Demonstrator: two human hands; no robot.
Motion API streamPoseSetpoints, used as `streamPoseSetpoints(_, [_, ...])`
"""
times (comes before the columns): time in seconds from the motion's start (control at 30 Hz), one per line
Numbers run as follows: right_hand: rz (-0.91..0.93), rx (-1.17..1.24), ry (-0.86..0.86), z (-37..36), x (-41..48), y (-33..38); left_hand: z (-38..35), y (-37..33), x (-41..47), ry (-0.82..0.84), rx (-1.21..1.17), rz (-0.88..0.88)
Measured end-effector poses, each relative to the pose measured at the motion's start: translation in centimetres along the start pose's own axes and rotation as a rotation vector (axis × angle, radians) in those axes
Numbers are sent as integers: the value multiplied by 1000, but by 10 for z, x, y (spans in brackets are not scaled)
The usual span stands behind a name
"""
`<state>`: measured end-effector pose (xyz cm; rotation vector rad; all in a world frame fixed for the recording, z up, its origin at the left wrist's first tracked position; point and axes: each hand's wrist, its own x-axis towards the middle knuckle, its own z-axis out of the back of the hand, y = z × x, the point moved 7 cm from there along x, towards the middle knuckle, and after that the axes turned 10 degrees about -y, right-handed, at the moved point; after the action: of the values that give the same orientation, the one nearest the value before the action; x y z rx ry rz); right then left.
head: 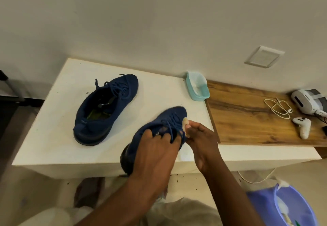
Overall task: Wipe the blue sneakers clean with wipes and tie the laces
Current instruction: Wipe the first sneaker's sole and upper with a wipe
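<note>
A: Containers?

B: Two. Teal tub (203, 94) at the far right corner of the desk (62, 137), tipped towards the wall. White material (196, 82) inside; can't tell if it is wipes or a liner. Lilac bin (265, 206) on the floor, below the desk's near right corner. It holds crumpled white pieces (283, 208) and a bit of something green.

A: Hands?

B: Both are over the near edge of the desk, forearms reaching in from below. Left hand (155, 151) comes down on top of the held sneaker (169, 119), fingers curled over its collar and into the laces (170, 128), gripping. Right hand (201, 140) pinches a small wipe (185, 123) in its fingertips, pressed against the sneaker's right side just beside the laces.

A: Sneaker position?

B: Lifted, toe pointing to the far right corner, heel hanging past the near edge. Motion-blurred at the toe. It is under the left hand and to the left of the right hand, touching both.

A: The other one?

B: Second sneaker (106, 108) sits flat on the desk towards the left edge, well apart from the hands. Its laces lie loose.

A: Anything else?

B: Dark specks on the desk. On the wooden top (247, 116) adjoining the right edge: white headset (307, 101), controller (303, 125), coiled cable (279, 108).
</note>
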<state>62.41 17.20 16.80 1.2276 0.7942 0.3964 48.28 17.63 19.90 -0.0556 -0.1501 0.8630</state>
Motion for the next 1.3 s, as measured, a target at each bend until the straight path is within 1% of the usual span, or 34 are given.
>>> streamPoseSetpoints(0.1, [-54,28,-22,-7,-3,-8,-9,-10,-9,54,16,3])
streamPoseSetpoints(0.2, [-59,-38,-61,2,-1,-13,-15,-23,-18,88,29,-3])
streamPoseSetpoints(0.3, [-71,-101,-111,16,1,-19,-28,-41,-26,184,36,-20])
streamPoseSetpoints(0.37, [-82,-114,-128,23,1,-22,-40,-53,-31,259,3,-10])
streamPoseSetpoints(0.43, [-73,-118,-182,32,2,-23,-49,-62,-37,337,-45,4])
streamPoseSetpoints(0.5, [10,-122,-265,42,3,-16,-57,-70,-42,410,-91,9])
streamPoseSetpoints(0.57, [192,-185,-322,48,5,3,-63,-75,-45,454,-119,11])
streamPoseSetpoints(0.67, [470,-376,-322,43,12,38,-66,-75,-46,507,-147,17])
streamPoseSetpoints(0.73, [591,-586,-291,34,15,55,-64,-77,-46,486,-109,-3])
streamPoseSetpoints(0.8, [699,-817,-201,14,10,64,-61,-77,-46,437,-63,-23])
streamPoseSetpoints(0.87, [885,-1001,-49,-16,-6,66,-59,-79,-45,393,-10,-45])
streamPoseSetpoints(0.9, [1003,-1051,82,-33,-18,62,-58,-79,-46,382,21,-52])
streamPoseSetpoints(0.93, [1096,-1075,255,-49,-31,55,-58,-80,-46,380,51,-60])
streamPoseSetpoints(0.97, [1135,-1094,447,-59,-43,44,-59,-82,-48,383,83,-77])
streamPoseSetpoints(1.0, [1128,-1123,599,-65,-49,37,-60,-83,-50,389,115,-93])
streamPoseSetpoints(1.03, [1109,-1163,673,-67,-48,35,-60,-84,-52,402,137,-100])
streamPoseSetpoints(1.07, [1108,-1201,642,-66,-40,39,-61,-84,-55,414,147,-98])
streamPoseSetpoints(1.1, [1128,-1245,538,-63,-26,49,-61,-84,-55,426,146,-90])
streamPoseSetpoints(1.17, [1158,-1339,218,-46,3,74,-61,-84,-57,441,122,-81])
streamPoseSetpoints(1.2, [1126,-1357,70,-36,13,82,-62,-84,-58,446,116,-81])
streamPoseSetpoints(1.23, [1070,-1341,-13,-29,16,84,-63,-84,-59,452,117,-86])
streamPoseSetpoints(1.27, [1026,-1318,-19,-30,12,78,-63,-85,-60,454,127,-96])
streamPoseSetpoints(1.3, [1021,-1296,49,-37,0,67,-63,-87,-61,448,143,-111])
